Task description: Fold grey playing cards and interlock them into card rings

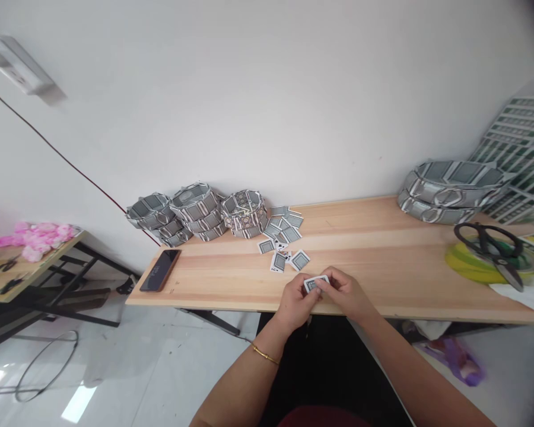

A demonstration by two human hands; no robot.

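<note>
Between both hands, over the front edge of the wooden table, is a playing card (pixel 312 284), its grey patterned back facing up. My left hand (pixel 296 301) grips it from the left with thumb and fingers. From the right, my right hand (pixel 343 292) pinches the same card, thumb across its face. Whether it is a single card or a few together, I cannot tell. Just beyond my hands lie several loose playing cards (pixel 299 260), some face up. Behind them stands a round basket-like ring of folded cards (pixel 245 214).
Two more stacks of folded-card rings (pixel 199 210) (pixel 153 217) stand at the left by the wall. A phone (pixel 161 270) lies at the left end. Another ring stack (pixel 453 191) is at the right. Black scissors (pixel 493 249) rest on yellow tape rolls (pixel 465 262).
</note>
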